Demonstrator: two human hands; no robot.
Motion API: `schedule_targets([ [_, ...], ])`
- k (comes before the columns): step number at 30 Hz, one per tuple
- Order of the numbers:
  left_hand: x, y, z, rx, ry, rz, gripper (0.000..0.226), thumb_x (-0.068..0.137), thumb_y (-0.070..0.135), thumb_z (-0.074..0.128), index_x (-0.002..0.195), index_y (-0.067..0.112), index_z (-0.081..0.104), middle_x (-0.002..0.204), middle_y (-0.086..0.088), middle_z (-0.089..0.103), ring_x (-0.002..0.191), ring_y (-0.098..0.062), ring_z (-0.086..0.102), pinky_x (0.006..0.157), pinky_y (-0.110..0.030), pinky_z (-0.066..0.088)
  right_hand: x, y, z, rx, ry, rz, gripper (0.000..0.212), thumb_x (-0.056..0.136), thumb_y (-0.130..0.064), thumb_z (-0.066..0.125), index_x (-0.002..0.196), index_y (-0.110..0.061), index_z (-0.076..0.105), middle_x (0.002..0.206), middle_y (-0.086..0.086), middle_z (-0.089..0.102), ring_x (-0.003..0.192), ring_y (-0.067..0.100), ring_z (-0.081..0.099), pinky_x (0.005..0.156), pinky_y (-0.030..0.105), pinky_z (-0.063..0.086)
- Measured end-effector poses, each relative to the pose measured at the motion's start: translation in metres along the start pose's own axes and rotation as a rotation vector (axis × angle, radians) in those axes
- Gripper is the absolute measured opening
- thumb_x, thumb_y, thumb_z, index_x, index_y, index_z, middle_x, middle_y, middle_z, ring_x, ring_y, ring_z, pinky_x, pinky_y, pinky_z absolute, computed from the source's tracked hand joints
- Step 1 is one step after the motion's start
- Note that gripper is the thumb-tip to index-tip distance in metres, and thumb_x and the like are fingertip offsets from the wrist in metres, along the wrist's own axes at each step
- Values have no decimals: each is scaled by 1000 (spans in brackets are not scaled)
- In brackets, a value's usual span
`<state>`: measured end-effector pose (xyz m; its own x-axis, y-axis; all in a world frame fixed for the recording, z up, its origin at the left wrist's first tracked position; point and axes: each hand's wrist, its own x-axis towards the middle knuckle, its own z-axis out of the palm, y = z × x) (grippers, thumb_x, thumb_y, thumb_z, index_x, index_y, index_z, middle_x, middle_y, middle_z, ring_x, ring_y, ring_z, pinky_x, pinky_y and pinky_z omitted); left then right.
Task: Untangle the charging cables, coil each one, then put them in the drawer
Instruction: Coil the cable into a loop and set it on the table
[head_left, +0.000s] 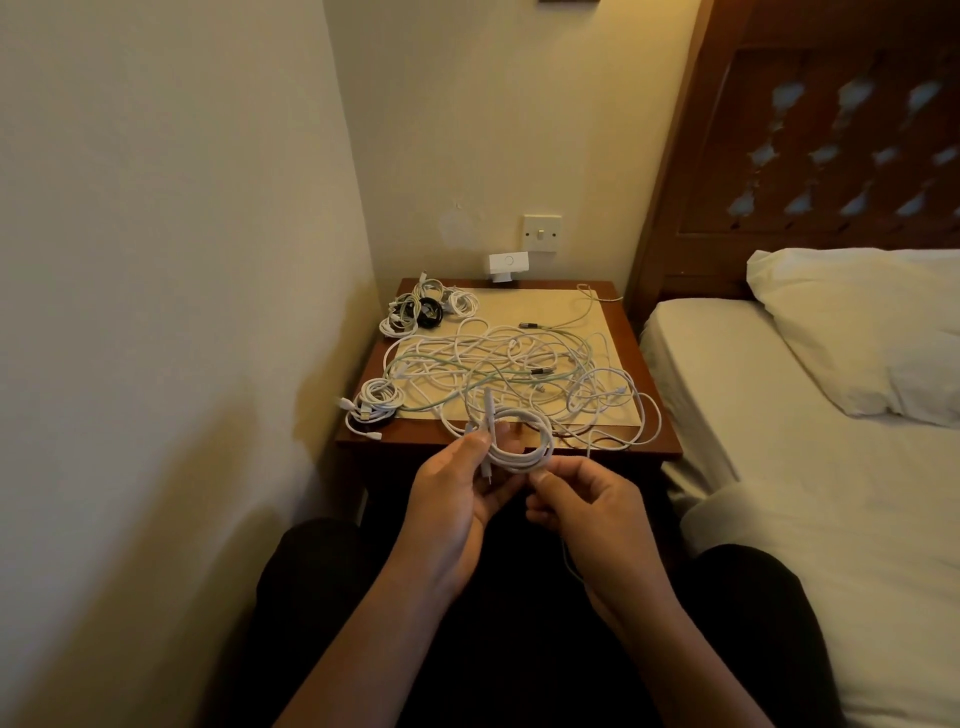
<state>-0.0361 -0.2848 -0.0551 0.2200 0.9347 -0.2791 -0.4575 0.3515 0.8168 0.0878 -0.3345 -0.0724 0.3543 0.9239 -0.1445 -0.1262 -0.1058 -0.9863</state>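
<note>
Bedside corner: wooden bench between wall and bed, one coil in hand.

I see both hands raised just in front of the bench's near edge, sharing a white coiled cable. Left hand: grip clamped on the coil's left side, thumb on top, with a plug end hanging down by the fingers. Right hand: grip pinched together on the coil's lower right. The loose tangle of cables, white and pale green, sprawls over the beige mat, and some loops hang over the front edge. Finished bundles sit at the back left corner, and another bundle sits at the front left. A white adapter is at the wall behind.
</note>
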Motion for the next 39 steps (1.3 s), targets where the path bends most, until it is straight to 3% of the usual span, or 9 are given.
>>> schedule_targets([
  [3, 4, 2, -7, 93, -25, 10, 28, 105, 15, 51, 98, -2, 72, 105, -16, 75, 96, -24, 70, 96, -44, 55, 2, -4, -6, -280, -45, -55, 14, 96, -18, 70, 102, -31, 74, 94, -10, 77, 86, 11, 73, 70, 27, 61],
  [6, 8, 9, -14, 321, -87, 64, 33, 105, 15, 49, 86, 4, 73, 88, -11, 70, 88, -23, 64, 97, -47, 53, 6, -15, -17, -340, -64, -95, 38, 95, -7, 67, 118, -37, 64, 107, -11, 71, 93, 9, 71, 80, 39, 64],
  [11, 5, 13, -11, 635, -275, 25, 30, 103, 19, 48, 108, 18, 77, 92, -19, 63, 84, -34, 57, 87, -44, 48, 8, -35, -21, -505, -148, -361, 20, 95, -25, 72, 114, -32, 70, 102, -17, 71, 92, -3, 71, 76, 20, 60],
  [16, 7, 17, -13, 628, -292, 10, 24, 99, 4, 55, 118, 15, 64, 92, -8, 65, 84, -18, 59, 77, -31, 47, 11, -35, -25, -496, -54, -415, 12, 87, -21, 81, 97, -26, 80, 86, -19, 76, 81, -3, 72, 70, 11, 52],
  [20, 7, 18, -15, 702, -350, 111, 20, 103, 7, 57, 119, 16, 65, 91, -3, 71, 80, -12, 65, 74, -25, 52, 12, -35, -30, -312, -40, -345, 10, 88, -13, 78, 96, -19, 78, 88, -9, 78, 81, 5, 75, 69, 15, 56],
  [25, 10, 17, -16, 617, -325, 181, 21, 104, 1, 52, 118, 9, 66, 83, -7, 67, 69, -15, 60, 67, -24, 53, 17, -27, -29, -52, -182, -74, 5, 98, -4, 63, 101, -6, 67, 98, 14, 78, 97, 34, 76, 85, 39, 64],
  [30, 9, 2, -14, 540, -260, 188, 24, 104, 2, 51, 115, 13, 69, 86, -9, 70, 72, -16, 62, 67, -25, 54, 18, -21, -30, -104, -238, -53, 16, 93, -4, 72, 106, -4, 63, 102, 16, 77, 97, 31, 76, 85, 40, 63],
  [35, 9, -3, -20, 983, -202, 367, 23, 98, 16, 66, 113, 33, 72, 103, 16, 73, 97, 2, 66, 84, -17, 52, 23, -19, -34, -165, -212, -12, 27, 87, 3, 75, 109, -9, 64, 97, 11, 78, 93, 27, 76, 82, 38, 61],
  [39, 6, -5, -21, 1273, -170, 479, 20, 97, 22, 64, 111, 36, 69, 88, 16, 69, 83, 1, 63, 69, -12, 45, 25, -20, -33, -223, -217, 8, 23, 90, -4, 73, 109, -17, 67, 95, 7, 79, 90, 25, 74, 78, 37, 57],
])
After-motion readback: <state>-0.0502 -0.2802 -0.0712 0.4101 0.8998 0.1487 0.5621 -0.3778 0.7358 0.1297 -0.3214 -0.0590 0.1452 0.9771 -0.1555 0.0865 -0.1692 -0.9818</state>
